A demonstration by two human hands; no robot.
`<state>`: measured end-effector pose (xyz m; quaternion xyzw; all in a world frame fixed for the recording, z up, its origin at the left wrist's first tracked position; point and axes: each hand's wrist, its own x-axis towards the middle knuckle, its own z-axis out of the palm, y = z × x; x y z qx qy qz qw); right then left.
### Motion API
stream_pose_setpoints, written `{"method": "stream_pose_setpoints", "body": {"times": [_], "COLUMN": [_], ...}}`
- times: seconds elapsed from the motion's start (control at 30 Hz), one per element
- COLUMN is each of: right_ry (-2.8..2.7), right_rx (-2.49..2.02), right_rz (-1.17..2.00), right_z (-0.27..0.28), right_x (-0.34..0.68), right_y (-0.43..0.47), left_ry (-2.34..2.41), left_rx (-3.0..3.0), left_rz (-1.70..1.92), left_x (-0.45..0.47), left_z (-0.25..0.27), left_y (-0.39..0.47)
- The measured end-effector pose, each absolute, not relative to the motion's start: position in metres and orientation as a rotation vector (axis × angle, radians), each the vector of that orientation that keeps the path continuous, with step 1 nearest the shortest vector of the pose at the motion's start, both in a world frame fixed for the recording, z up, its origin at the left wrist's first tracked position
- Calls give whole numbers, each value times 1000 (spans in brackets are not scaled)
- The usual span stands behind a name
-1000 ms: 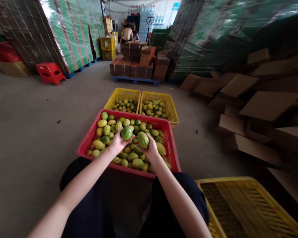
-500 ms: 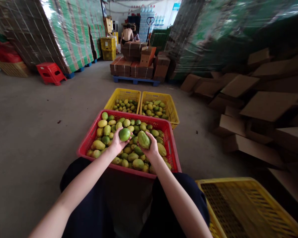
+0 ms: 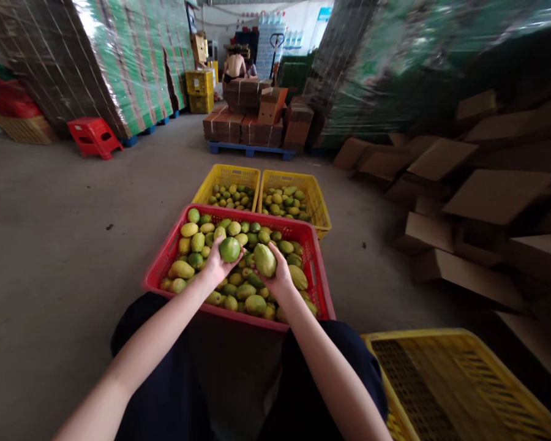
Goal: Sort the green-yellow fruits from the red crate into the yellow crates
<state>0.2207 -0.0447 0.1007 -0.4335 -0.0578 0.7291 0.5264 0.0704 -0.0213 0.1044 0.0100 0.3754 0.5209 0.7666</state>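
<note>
My left hand [image 3: 219, 262] cups a round, glossy green lemon [image 3: 229, 249] from below. In my right hand [image 3: 279, 274] is a larger, pear-shaped yellow-green lemon [image 3: 265, 260], with the fingers around its side and underside partly hidden. Both hands hover close together above a red plastic crate [image 3: 324, 288]. Many green and yellow lemons [image 3: 256, 304] of mixed sizes and shapes fill this crate between my knees.
Two yellow crates [image 3: 319, 187] with more lemons stand just beyond. A yellow crate [image 3: 413, 335] is at my lower right. Cardboard boxes [image 3: 468, 269] lie on the right, a red stool [image 3: 92, 136] far left. Stacked cartons sit on a blue pallet [image 3: 250, 149]; a person [image 3: 234, 65] sits behind.
The lemon in my right hand has turned a little, showing a paler yellow-green side. The lemon in my left hand has rotated slightly. Both hands stay in nearly the same place.
</note>
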Motion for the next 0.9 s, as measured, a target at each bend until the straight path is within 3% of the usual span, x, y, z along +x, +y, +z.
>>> {"method": "stream_pose_setpoints", "body": {"times": [0.57,0.9], "right_ry": [-278,-577], "right_rx": [-841,-687], "right_rz": [1848,1687], "right_z": [101,105], "right_x": [217,218], "right_y": [-48,-56], "left_ry": [720,739], "left_rx": [242,425], "left_rz": [1126,1156], "left_x": [69,75], "left_z": [114,123], "left_y": [-20,-28]}}
